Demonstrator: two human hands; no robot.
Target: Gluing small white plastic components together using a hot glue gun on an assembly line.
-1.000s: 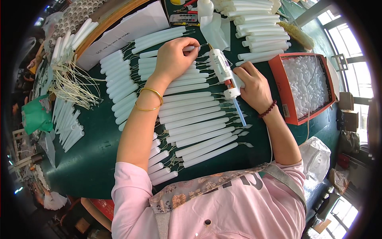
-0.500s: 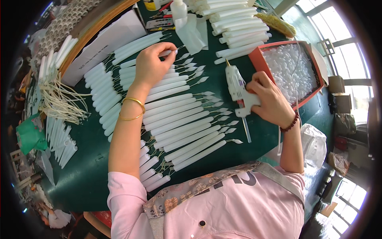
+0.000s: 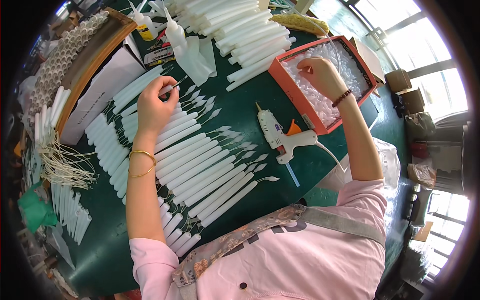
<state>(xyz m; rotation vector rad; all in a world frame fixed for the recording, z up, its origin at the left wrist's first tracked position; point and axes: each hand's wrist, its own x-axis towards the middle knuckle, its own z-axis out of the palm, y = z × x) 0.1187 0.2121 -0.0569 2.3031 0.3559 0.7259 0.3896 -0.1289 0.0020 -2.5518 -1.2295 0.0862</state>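
My left hand (image 3: 156,102) is closed, thumb and fingers pinching the end of a white taper candle (image 3: 167,89); a thin wire pokes out of it, and the hand hides most of its body. Below and beside that hand, rows of white taper candles (image 3: 192,162) lie on the table, many with a white flame-shaped tip (image 3: 215,114) at the right end. My right hand (image 3: 322,75) is over the orange-red box (image 3: 295,100), fingers curled at a heap of small white flame-shaped tips (image 3: 320,102). What its fingers grip is hidden. A white hot glue gun (image 3: 280,131) lies on the table, untouched.
White tubes (image 3: 250,37) are stacked at the back. White squeeze bottles (image 3: 175,32) and a white cloth (image 3: 200,62) stand and lie far left of them. A white cord (image 3: 332,156) runs from the glue gun. Pale wires (image 3: 65,165) hang at the left.
My right hand has let go of the glue gun, which now lies on the table, and moved up into the box. My left hand still holds the candle. The whole view has shifted.
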